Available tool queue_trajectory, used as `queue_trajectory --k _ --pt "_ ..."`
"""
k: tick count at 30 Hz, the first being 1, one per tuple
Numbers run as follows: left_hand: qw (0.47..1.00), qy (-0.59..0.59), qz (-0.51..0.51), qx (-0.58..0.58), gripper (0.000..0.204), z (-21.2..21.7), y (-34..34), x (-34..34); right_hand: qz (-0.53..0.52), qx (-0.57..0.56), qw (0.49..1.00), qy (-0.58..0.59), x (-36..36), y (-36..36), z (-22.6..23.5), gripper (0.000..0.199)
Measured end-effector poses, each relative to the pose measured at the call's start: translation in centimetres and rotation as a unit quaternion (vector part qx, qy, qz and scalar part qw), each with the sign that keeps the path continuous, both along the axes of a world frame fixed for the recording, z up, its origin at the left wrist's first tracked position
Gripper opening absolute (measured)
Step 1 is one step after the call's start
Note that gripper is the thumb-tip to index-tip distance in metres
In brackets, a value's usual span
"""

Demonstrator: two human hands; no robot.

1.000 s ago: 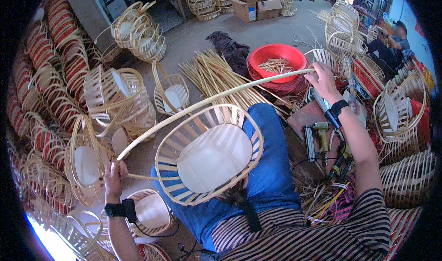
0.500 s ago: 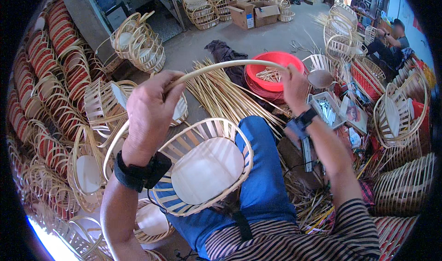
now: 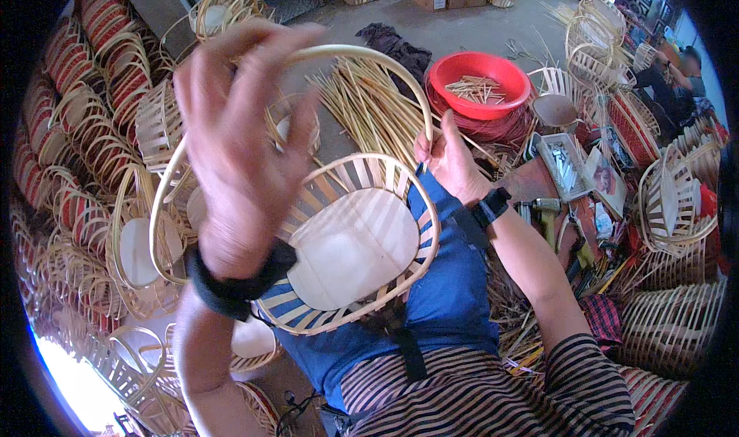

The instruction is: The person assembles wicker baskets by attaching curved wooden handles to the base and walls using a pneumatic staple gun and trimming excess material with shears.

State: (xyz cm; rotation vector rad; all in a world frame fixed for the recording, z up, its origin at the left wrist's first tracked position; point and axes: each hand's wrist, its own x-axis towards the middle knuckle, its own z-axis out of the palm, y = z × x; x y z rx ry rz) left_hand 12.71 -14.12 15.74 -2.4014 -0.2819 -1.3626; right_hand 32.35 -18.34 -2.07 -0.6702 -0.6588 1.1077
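An oval woven basket [image 3: 350, 244] with a pale flat bottom rests on my lap, over a blue apron. A long pale cane strip [image 3: 362, 56] arches over it as a hoop. My left hand [image 3: 239, 144] is raised close to the camera and grips the strip near the top of the arch. My right hand [image 3: 450, 164] pinches the strip's other end at the basket's far rim. Both wrists wear black bands.
Stacks of finished handled baskets [image 3: 85, 167] fill the left side. A red basin [image 3: 479, 83] with small sticks and a bundle of cane strips [image 3: 369, 106] lie ahead. Tools and a nail tray [image 3: 562, 164] sit to the right, with more baskets [image 3: 670, 206]. Another person [image 3: 677, 75] sits far right.
My left hand rose from low left toward the camera, bending the straight strip into a tight arch. My right hand came in from the far right to the basket's rim.
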Motion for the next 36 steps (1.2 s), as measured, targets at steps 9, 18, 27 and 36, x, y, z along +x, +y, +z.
queue_trajectory --k 9,18,27,36 --pt "0.457 -0.064 -0.18 -0.869 0.04 -19.3 -2.0 7.5 0.026 -0.033 0.999 -0.019 -0.4 0.1 -2.1 0.02" --pt "0.654 -0.093 -0.036 -0.75 0.032 -18.4 -2.2 9.0 0.059 -0.182 0.981 -0.013 -2.0 -1.6 -3.0 0.021" --pt "0.687 -0.01 0.049 -0.725 0.031 -13.8 -3.4 7.7 0.043 -0.192 0.97 0.144 -5.3 -4.3 2.5 0.027" --pt "0.451 0.243 -0.173 -0.841 0.019 -6.6 0.5 -0.5 0.274 -0.176 0.932 0.162 -7.7 -10.7 -1.2 0.034"
